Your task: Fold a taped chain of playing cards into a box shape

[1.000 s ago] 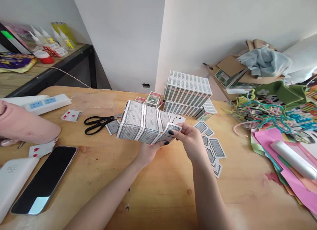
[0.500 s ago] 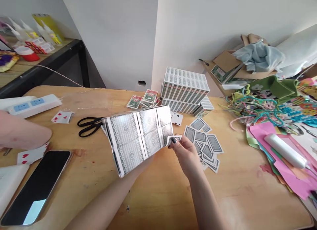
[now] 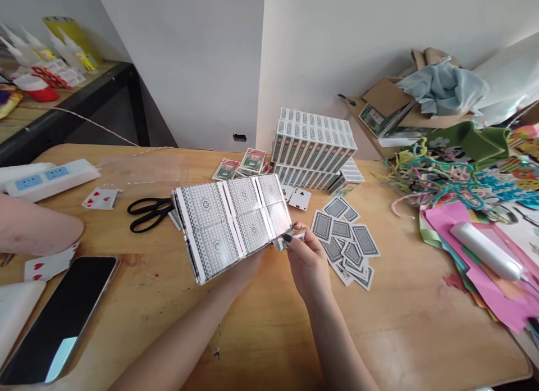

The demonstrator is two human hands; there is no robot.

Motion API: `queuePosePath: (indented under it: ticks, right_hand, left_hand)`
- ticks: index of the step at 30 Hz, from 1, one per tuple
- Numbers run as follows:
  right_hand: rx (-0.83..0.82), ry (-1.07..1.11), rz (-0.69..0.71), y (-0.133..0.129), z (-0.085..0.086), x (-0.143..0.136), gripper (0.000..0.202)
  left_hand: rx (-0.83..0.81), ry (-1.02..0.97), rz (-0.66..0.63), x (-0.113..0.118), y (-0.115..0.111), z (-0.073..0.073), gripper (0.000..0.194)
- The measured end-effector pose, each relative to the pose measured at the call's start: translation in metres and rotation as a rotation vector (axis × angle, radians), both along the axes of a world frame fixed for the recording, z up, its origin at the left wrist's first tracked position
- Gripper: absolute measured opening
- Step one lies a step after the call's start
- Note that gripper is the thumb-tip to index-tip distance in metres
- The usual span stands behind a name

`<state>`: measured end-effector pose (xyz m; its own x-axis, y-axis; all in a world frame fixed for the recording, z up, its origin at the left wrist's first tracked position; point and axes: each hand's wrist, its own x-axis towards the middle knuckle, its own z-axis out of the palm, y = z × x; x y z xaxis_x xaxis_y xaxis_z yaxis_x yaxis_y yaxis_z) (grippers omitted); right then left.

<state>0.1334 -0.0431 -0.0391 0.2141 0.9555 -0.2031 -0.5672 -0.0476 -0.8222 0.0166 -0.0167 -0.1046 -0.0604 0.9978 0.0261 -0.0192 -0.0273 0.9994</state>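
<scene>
We work above the wooden tabletop [image 3: 273, 335], where our left hand [image 3: 249, 267] reaches under the card structure [image 3: 217, 228]. Its fingers are hidden, so we cannot tell how they are set. Our right hand [image 3: 310, 262] is at the structure's right end, thumb and fingers pinching a loose card [image 3: 281, 244] at its lower right corner.

The structure lies in front of us, mostly to the left of the right hand, held up at a tilt. Its long axis runs left to right, rising slightly toward the right. The left hand is nearer its underside; the right hand is nearer its right end.

We note a broad, glossy face of grey-and-white patterned card backs, divided by white bands, each panel bearing a small central emblem. The left side shows layered edges.

Beyond the left end we have black-handled scissors [image 3: 145, 214]; to the right of the right hand, overlapping face-down cards [image 3: 322, 226]. Farther back stand red-and-green card packs [image 3: 252, 159] and, to their right, stacked card boxes [image 3: 311, 144], near the wall [image 3: 210, 59].
</scene>
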Motion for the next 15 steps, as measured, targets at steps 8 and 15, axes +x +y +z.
queuePosePath:
  ticks: [8,15]
  right_hand:
    - [-0.064,-0.361,-0.01,0.006,0.004,0.001,0.021]
    - [0.036,-0.582,0.053,0.014,0.002,0.017,0.02]
  left_hand:
    - [-0.07,-0.186,-0.121,0.01,0.004,0.007,0.032]
    - [-0.159,-0.367,-0.178,0.011,0.003,0.018,0.037]
